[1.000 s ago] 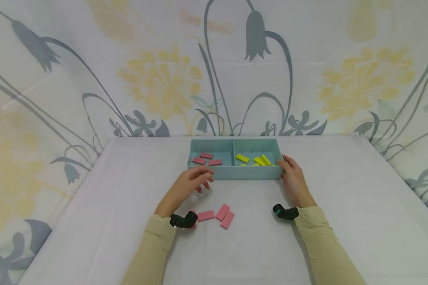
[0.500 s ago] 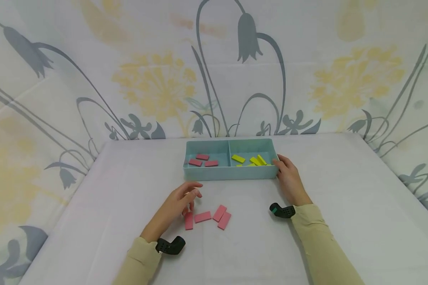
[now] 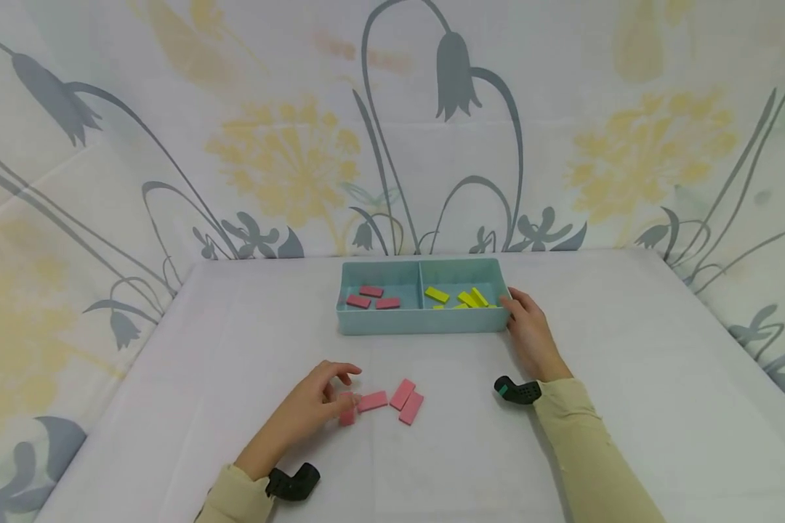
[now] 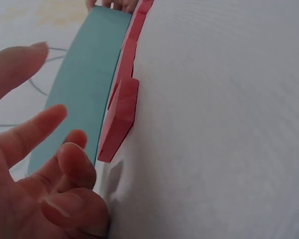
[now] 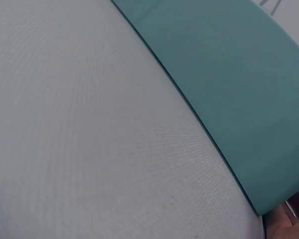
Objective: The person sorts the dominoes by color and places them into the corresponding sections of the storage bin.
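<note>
My left hand is over the white table at the near left, fingers loosely bent and holding nothing. Its thumb overlaps the leftmost pink block in the head view; the left wrist view shows the fingers apart from the nearest pink block. Other flat pink blocks lie just to the right, two of them side by side. With my right hand I grip the right end of a pale teal divided box, thumb at the rim. Most of these fingers are hidden behind the box wall in the right wrist view.
In the box's left compartment lie 3 pink blocks. Several yellow blocks are in the right compartment, past the divider. A flower-printed cloth hangs behind and beside the white table.
My left hand has drawn back from the box's front left corner, toward me, down to the leftmost pink block. My right hand has stayed at the box's right end.
</note>
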The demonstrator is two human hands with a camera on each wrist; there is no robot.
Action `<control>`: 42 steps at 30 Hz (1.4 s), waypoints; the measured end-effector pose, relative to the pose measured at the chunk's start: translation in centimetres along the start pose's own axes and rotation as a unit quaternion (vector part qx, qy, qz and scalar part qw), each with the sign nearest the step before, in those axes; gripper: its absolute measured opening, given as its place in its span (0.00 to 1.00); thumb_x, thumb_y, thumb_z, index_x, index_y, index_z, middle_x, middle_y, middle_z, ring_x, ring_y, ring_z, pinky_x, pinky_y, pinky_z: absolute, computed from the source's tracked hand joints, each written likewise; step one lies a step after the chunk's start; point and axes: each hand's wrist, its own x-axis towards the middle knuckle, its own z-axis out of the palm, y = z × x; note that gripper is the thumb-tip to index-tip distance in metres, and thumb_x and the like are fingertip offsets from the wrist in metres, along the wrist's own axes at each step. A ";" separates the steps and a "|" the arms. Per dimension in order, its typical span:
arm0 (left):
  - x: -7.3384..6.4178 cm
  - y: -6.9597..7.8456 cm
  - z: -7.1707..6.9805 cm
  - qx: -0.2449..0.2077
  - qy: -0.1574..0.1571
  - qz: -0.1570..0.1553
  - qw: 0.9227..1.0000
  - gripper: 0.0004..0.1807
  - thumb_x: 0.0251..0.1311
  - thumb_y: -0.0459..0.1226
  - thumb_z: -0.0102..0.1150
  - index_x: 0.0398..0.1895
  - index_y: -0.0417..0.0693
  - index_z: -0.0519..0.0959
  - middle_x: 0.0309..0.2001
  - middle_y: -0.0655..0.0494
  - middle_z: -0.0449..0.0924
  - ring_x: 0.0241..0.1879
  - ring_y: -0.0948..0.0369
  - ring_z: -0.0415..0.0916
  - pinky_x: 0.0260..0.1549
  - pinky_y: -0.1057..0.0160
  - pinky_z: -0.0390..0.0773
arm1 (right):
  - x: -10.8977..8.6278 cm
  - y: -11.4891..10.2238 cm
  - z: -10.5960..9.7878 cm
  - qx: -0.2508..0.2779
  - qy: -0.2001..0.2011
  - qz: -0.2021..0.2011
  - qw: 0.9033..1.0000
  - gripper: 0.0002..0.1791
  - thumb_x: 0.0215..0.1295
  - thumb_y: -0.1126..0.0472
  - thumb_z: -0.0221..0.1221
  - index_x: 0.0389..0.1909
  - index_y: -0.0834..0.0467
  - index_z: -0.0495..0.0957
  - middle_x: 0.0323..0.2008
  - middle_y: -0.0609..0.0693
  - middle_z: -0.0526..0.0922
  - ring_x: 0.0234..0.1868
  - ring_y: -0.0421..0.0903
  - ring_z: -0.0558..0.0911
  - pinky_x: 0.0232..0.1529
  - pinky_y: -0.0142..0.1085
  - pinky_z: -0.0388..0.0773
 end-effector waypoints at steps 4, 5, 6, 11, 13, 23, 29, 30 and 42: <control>-0.6 -0.1 -0.1 0.063 -0.024 0.009 0.998 0.25 0.50 0.50 0.61 0.53 0.60 0.70 0.42 0.63 0.65 0.25 0.66 0.65 0.23 0.69 0.68 | -0.1 0.0 0.2 0.006 -0.004 -0.001 1.000 0.32 0.68 0.53 0.45 0.67 0.62 0.47 0.67 0.54 0.48 0.65 0.46 0.53 0.63 0.38 0.52; -0.7 -0.1 0.0 0.072 -0.032 0.010 0.997 0.26 0.49 0.52 0.61 0.53 0.60 0.69 0.42 0.64 0.64 0.24 0.67 0.65 0.22 0.69 0.68 | -0.1 0.1 0.2 0.007 -0.006 -0.002 1.000 0.32 0.68 0.53 0.45 0.67 0.62 0.47 0.67 0.54 0.48 0.65 0.45 0.53 0.63 0.38 0.52; -0.8 -0.1 0.0 0.080 -0.041 0.010 0.996 0.27 0.48 0.53 0.62 0.53 0.61 0.69 0.42 0.64 0.63 0.24 0.67 0.65 0.22 0.69 0.68 | -0.1 0.1 0.2 0.008 -0.007 -0.003 1.000 0.32 0.68 0.52 0.45 0.67 0.62 0.47 0.67 0.54 0.48 0.65 0.46 0.53 0.63 0.38 0.52; -0.9 0.2 0.3 0.126 -0.063 0.027 0.990 0.26 0.47 0.49 0.64 0.52 0.61 0.70 0.45 0.63 0.63 0.26 0.67 0.64 0.23 0.69 0.67 | -0.1 0.3 0.1 0.007 -0.003 -0.004 1.000 0.33 0.67 0.51 0.46 0.67 0.61 0.48 0.67 0.53 0.48 0.65 0.45 0.53 0.63 0.38 0.52; -0.9 0.3 0.5 0.140 -0.063 0.032 0.988 0.25 0.47 0.47 0.64 0.52 0.61 0.71 0.45 0.62 0.63 0.27 0.67 0.63 0.24 0.69 0.66 | 0.0 0.3 0.0 0.005 -0.003 -0.004 1.000 0.33 0.67 0.51 0.46 0.67 0.61 0.47 0.67 0.53 0.48 0.65 0.45 0.53 0.63 0.38 0.52; -1.0 0.4 1.1 0.154 -0.028 0.035 0.987 0.19 0.47 0.44 0.65 0.46 0.60 0.75 0.41 0.64 0.66 0.32 0.65 0.65 0.29 0.69 0.68 | 0.1 0.6 -0.1 0.003 0.002 -0.011 1.000 0.32 0.67 0.52 0.45 0.67 0.61 0.47 0.67 0.53 0.48 0.65 0.45 0.53 0.63 0.39 0.52; -0.5 1.0 1.6 0.148 -0.005 0.005 0.989 0.18 0.46 0.46 0.65 0.43 0.59 0.76 0.40 0.64 0.66 0.33 0.65 0.66 0.29 0.68 0.69 | 0.2 0.4 0.0 0.002 -0.003 -0.016 1.000 0.32 0.68 0.51 0.45 0.67 0.61 0.47 0.67 0.53 0.47 0.65 0.45 0.52 0.63 0.39 0.51; -0.4 1.0 1.6 0.152 0.000 0.004 0.988 0.18 0.46 0.46 0.65 0.43 0.58 0.76 0.40 0.64 0.66 0.33 0.65 0.66 0.29 0.68 0.69 | 0.2 0.3 0.0 0.001 -0.003 -0.015 1.000 0.32 0.68 0.51 0.45 0.67 0.61 0.47 0.67 0.52 0.47 0.65 0.44 0.52 0.63 0.39 0.51; 1.0 2.4 2.0 0.174 0.013 -0.009 0.985 0.11 0.47 0.43 0.64 0.35 0.54 0.76 0.36 0.59 0.65 0.24 0.64 0.65 0.24 0.67 0.67 | 0.0 0.5 0.2 -0.003 -0.004 -0.005 1.000 0.33 0.68 0.50 0.44 0.67 0.60 0.45 0.67 0.52 0.46 0.66 0.45 0.51 0.63 0.39 0.50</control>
